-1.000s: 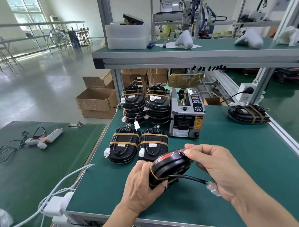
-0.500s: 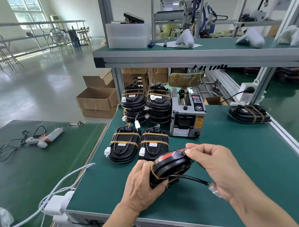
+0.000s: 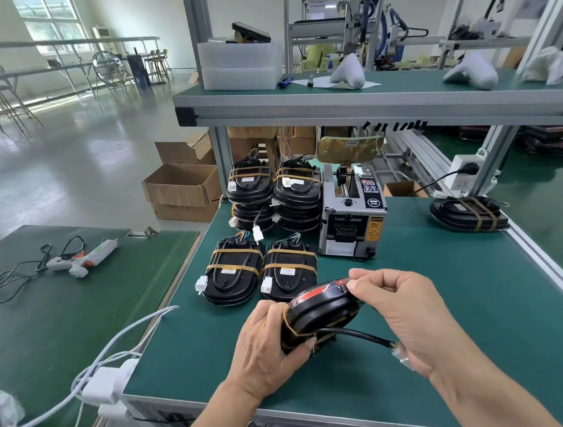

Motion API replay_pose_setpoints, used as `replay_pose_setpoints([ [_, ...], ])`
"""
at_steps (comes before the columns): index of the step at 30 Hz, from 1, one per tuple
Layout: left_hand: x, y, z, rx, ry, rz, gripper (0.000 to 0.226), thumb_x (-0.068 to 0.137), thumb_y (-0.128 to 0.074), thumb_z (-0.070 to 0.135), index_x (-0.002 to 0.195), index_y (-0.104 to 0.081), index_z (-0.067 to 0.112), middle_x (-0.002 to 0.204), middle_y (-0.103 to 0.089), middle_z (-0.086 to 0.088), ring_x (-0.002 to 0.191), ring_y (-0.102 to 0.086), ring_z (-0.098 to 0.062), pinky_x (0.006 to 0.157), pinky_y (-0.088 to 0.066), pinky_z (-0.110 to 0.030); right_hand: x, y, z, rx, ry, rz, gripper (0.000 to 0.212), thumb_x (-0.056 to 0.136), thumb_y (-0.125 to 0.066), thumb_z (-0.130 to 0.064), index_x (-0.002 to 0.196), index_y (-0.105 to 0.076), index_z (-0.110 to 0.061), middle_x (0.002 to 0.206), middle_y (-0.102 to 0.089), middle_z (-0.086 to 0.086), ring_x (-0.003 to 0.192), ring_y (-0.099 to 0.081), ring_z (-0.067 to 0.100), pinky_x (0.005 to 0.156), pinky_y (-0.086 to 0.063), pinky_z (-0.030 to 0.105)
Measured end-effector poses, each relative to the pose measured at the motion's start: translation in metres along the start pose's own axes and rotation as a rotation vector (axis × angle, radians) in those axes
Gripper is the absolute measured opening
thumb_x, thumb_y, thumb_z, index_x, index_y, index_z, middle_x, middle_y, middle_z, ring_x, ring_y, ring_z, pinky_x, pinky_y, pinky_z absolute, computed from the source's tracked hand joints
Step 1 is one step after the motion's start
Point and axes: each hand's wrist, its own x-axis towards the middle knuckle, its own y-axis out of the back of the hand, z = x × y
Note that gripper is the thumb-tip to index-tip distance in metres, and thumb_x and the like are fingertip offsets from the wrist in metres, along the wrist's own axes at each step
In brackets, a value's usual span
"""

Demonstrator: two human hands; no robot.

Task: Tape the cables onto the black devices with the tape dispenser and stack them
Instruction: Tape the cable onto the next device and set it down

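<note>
Black, glossy device (image 3: 321, 311) is held tilted above the green table (image 3: 471, 302), in front of the grey tape dispenser (image 3: 351, 216). The left hand (image 3: 266, 346) grips its near end; the right hand (image 3: 404, 314) pinches its top edge. Its cable (image 3: 359, 334) trails toward the right palm. Taped devices (image 3: 234, 270) lie left of the dispenser.

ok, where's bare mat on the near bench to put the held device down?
Free: mat right of the tape dispenser, between it and the lone taped device by the right rail, running down to the right hand. Also the near-left corner below the two flat devices. Crowded: back-left, where the stacks stand beside the dispenser.
</note>
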Motion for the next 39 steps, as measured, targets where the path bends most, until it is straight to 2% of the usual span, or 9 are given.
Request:
replay_pose_setpoints([
  [6, 0.002, 0.0, 0.0, -0.008, -0.029, 0.018, 0.036, 0.091, -0.071, 0.046, 0.108, -0.051, 0.022, 0.098, -0.054, 0.015, 0.089, -0.055, -0.015, 0.073, -0.05, -0.029, 0.002, -0.002, 0.003, -0.085, 0.055, 0.045, 0.015, 0.081, -0.082, -0.01, 0.068, -0.077, -0.012, 0.101, -0.078, -0.013, 0.087, -0.071, -0.006, 0.079, -0.042, 0.015],
  [12, 0.002, 0.001, 0.0, -0.006, -0.044, 0.023, 0.036, 0.092, -0.07, 0.047, 0.109, -0.051, 0.022, 0.105, -0.034, 0.034, 0.09, -0.054, -0.013, 0.074, -0.049, -0.027, 0.003, -0.003, 0.006, -0.168, 0.102, 0.088, 0.013, 0.08, -0.082, -0.013, 0.068, -0.077, -0.015, 0.098, -0.078, -0.015, 0.086, -0.072, -0.003, 0.082, -0.046, 0.019],
  [15, 0.002, 0.0, 0.0, -0.006, -0.042, 0.026, 0.035, 0.092, -0.069, 0.047, 0.109, -0.051, 0.022, 0.103, -0.038, 0.03, 0.09, -0.054, -0.013, 0.074, -0.05, -0.028, 0.005, -0.003, 0.006, -0.187, 0.105, 0.091, 0.013, 0.08, -0.083, -0.014, 0.068, -0.077, -0.015, 0.098, -0.078, -0.015, 0.086, -0.072, -0.003, 0.081, -0.046, 0.019],
  [19, 0.001, -0.001, -0.001, -0.007, -0.028, 0.024, 0.036, 0.091, -0.07, 0.047, 0.109, -0.051, 0.022, 0.097, -0.057, 0.014, 0.09, -0.056, -0.015, 0.073, -0.052, -0.033, 0.006, -0.003, 0.006, -0.212, 0.116, 0.09, 0.014, 0.08, -0.083, -0.016, 0.068, -0.076, -0.016, 0.098, -0.078, -0.017, 0.084, -0.071, -0.005, 0.079, -0.044, 0.018],
  [23, 0.0, -0.001, -0.001, -0.005, -0.015, 0.01, 0.036, 0.092, -0.069, 0.048, 0.11, -0.051, 0.022, 0.096, -0.059, 0.011, 0.09, -0.055, -0.015, 0.073, -0.052, -0.033, 0.007, -0.002, 0.006, -0.225, 0.125, 0.082, 0.015, 0.082, -0.083, -0.017, 0.068, -0.075, -0.016, 0.097, -0.078, -0.017, 0.083, -0.07, -0.007, 0.078, -0.043, 0.016],
  [30, 0.003, 0.001, 0.0, -0.001, -0.021, 0.014, 0.035, 0.093, -0.068, 0.049, 0.109, -0.051, 0.023, 0.103, -0.033, 0.034, 0.089, -0.053, -0.011, 0.074, -0.049, -0.027, 0.01, -0.001, 0.009, -0.279, 0.135, 0.083, 0.014, 0.081, -0.083, -0.021, 0.07, -0.076, -0.023, 0.094, -0.076, -0.025, 0.082, -0.07, -0.008, 0.077, -0.043, 0.016],
  [32, 0.002, 0.001, 0.001, -0.002, -0.023, 0.016, 0.035, 0.092, -0.068, 0.048, 0.109, -0.051, 0.023, 0.102, -0.038, 0.032, 0.09, -0.054, -0.012, 0.074, -0.05, -0.028, 0.01, 0.0, 0.012, -0.285, 0.149, 0.096, 0.013, 0.082, -0.082, -0.024, 0.072, -0.075, -0.028, 0.095, -0.075, -0.027, 0.083, -0.07, -0.008, 0.078, -0.045, 0.018],
  [35, 0.002, 0.001, 0.002, 0.0, -0.024, 0.017, 0.035, 0.092, -0.069, 0.049, 0.108, -0.051, 0.022, 0.099, -0.056, 0.017, 0.09, -0.056, -0.015, 0.075, -0.05, -0.031, 0.01, 0.0, 0.017, -0.281, 0.17, 0.13, 0.01, 0.086, -0.078, -0.027, 0.078, -0.073, -0.031, 0.093, -0.076, -0.026, 0.084, -0.071, -0.006, 0.08, -0.048, 0.022],
  [39, 0.002, 0.0, 0.002, 0.003, -0.008, 0.001, 0.036, 0.092, -0.069, 0.049, 0.108, -0.051, 0.022, 0.095, -0.061, 0.007, 0.089, -0.057, -0.019, 0.074, -0.051, -0.033, 0.008, -0.003, 0.02, -0.266, 0.21, 0.14, 0.005, 0.088, -0.077, -0.036, 0.088, -0.072, -0.034, 0.088, -0.076, -0.018, 0.082, -0.069, -0.003, 0.075, -0.047, 0.024],
])
